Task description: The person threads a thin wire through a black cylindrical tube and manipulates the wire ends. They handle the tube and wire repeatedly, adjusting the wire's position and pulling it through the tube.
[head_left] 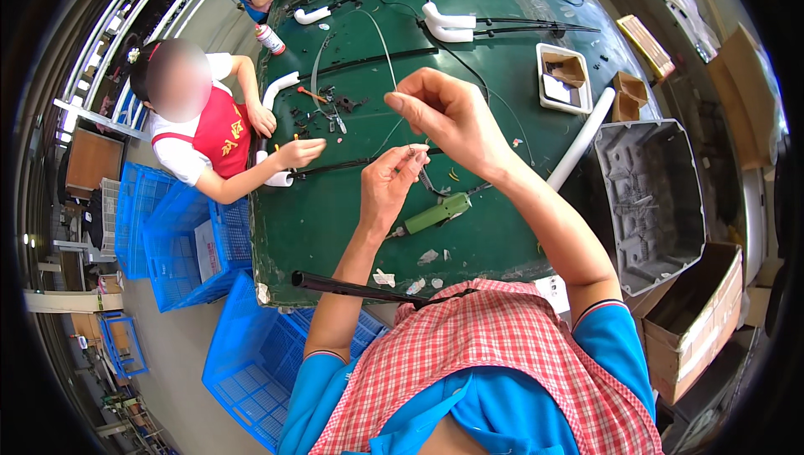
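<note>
My right hand (459,118) is raised over the green table, thumb and forefinger pinched. A thin pale cord (382,36) runs up from these fingertips in a loose arc. My left hand (387,191) is just below and to the left, fingertips pressed together on something too small to make out. On the table beside my hands lies a green electric screwdriver (437,214). A long black rod (360,287) crosses my left forearm near my apron. Black strips with white curved ends, such as the white bent foam sleeve (279,88), lie farther left.
A co-worker's hand (301,154) reaches in from the left. Small black parts (339,103) lie scattered there. At right are a white tray (543,103), a white tube (582,138), a grey bin (607,204) and a cardboard box (699,329). Blue crates (180,275) stand at left.
</note>
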Action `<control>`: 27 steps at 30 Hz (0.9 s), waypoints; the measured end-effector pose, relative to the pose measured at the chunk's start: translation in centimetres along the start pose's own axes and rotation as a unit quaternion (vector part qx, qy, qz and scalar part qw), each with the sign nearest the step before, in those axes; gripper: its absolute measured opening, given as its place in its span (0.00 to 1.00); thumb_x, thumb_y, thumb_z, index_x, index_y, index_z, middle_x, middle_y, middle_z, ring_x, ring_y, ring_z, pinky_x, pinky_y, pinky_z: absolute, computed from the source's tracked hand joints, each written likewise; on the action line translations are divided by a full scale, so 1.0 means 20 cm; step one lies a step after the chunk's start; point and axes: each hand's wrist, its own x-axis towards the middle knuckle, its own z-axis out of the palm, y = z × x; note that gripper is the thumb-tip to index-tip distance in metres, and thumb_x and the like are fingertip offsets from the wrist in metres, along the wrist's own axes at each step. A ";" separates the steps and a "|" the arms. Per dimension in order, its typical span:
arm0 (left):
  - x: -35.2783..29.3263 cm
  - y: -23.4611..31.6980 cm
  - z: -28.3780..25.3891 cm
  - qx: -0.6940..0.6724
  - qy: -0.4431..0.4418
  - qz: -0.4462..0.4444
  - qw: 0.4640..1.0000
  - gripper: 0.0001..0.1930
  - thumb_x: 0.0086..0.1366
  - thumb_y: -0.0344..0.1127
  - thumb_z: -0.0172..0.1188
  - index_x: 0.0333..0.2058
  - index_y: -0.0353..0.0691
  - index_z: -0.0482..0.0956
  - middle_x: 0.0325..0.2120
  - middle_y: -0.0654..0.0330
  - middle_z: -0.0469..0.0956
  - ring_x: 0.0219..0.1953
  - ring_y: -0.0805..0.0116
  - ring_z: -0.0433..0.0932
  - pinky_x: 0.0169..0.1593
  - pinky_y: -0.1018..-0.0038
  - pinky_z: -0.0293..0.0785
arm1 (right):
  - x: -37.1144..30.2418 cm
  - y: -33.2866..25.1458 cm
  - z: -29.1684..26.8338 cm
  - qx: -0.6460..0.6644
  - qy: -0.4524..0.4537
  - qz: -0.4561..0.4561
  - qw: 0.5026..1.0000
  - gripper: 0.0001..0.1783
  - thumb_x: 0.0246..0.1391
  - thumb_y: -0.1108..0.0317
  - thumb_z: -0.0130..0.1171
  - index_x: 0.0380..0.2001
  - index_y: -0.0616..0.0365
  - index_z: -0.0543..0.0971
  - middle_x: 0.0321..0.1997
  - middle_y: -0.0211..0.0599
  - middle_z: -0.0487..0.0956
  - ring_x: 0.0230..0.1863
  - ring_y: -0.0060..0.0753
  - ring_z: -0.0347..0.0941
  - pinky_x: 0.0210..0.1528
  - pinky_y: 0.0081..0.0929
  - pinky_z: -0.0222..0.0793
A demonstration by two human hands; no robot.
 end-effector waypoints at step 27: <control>0.00 0.00 -0.01 0.019 -0.001 0.017 1.000 0.11 0.66 0.33 0.59 0.43 0.34 0.80 0.32 0.61 0.80 0.33 0.80 0.76 0.37 0.83 0.72 | 0.04 -0.05 -0.01 -0.143 -0.011 0.000 0.990 0.12 0.53 0.67 0.62 0.29 0.63 0.71 0.21 0.45 0.77 0.22 0.44 0.76 0.26 0.34 0.69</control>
